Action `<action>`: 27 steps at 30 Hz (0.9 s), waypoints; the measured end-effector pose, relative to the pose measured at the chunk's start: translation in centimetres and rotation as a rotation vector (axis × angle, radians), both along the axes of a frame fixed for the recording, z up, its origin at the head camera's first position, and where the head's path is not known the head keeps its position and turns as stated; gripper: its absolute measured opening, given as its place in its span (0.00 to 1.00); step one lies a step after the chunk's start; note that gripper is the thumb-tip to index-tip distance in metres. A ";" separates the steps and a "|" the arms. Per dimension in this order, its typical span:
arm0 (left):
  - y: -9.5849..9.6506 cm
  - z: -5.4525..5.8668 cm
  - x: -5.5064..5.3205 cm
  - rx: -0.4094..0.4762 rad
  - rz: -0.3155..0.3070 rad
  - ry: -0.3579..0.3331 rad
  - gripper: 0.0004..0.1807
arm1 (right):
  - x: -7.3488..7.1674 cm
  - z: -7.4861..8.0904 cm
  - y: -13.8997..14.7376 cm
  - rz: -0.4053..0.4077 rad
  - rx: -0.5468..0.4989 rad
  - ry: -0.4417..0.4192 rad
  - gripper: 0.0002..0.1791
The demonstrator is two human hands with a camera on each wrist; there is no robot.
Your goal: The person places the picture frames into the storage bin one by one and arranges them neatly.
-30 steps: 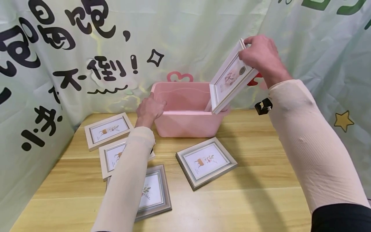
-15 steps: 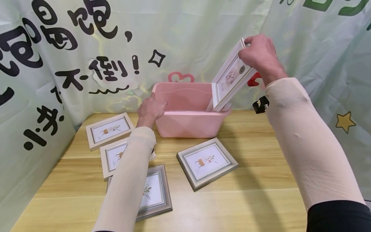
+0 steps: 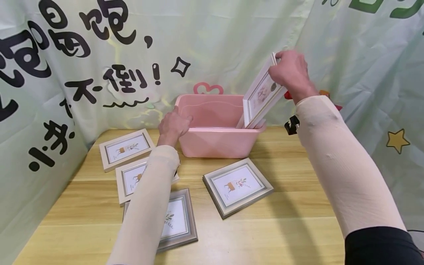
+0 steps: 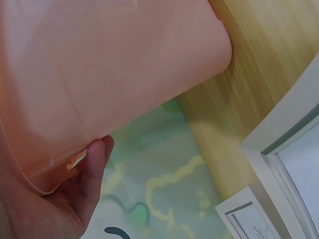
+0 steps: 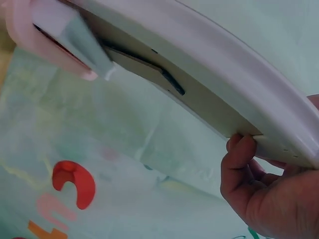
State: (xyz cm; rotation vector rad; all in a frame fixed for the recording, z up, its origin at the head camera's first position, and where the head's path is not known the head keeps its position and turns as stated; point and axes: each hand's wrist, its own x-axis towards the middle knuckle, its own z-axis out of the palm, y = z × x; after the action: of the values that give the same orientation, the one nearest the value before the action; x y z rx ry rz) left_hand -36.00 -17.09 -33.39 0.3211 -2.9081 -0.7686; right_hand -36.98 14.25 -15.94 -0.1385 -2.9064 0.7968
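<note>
- Broadly, a pale printed curtain (image 3: 232,44) fills the back of my head view, black lettering at upper left, a yellow star at far right.
- Below it spreads a light wood table (image 3: 238,239).
- The left beige sleeve (image 3: 145,213) blocks my sight of parts of two frames.
- A pink bin (image 3: 218,143) stands at centre.
- Four frames lie flat: a grey one (image 3: 178,219) at lower centre, a silver one (image 3: 237,185) right of it, two cream ones (image 3: 127,149) at left.
- A white frame (image 3: 263,92) leans, lower end at the bin's right end; I can't tell whether it touches the rim.
- The left hand (image 3: 173,126) grips the bin's left rim.
- The right hand (image 3: 291,73) pinches the white frame's top.
</note>
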 end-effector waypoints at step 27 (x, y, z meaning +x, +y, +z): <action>-0.1 -0.1 -0.1 0.017 0.005 0.024 0.46 | -2.5 -4.7 -2.4 0.009 0.051 -0.003 0.30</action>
State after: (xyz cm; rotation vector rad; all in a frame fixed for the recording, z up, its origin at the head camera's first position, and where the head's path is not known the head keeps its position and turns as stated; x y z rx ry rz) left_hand -36.06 -17.24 -33.51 0.3180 -2.8789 -0.7920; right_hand -39.46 11.81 -20.60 -0.1213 -2.9290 0.7235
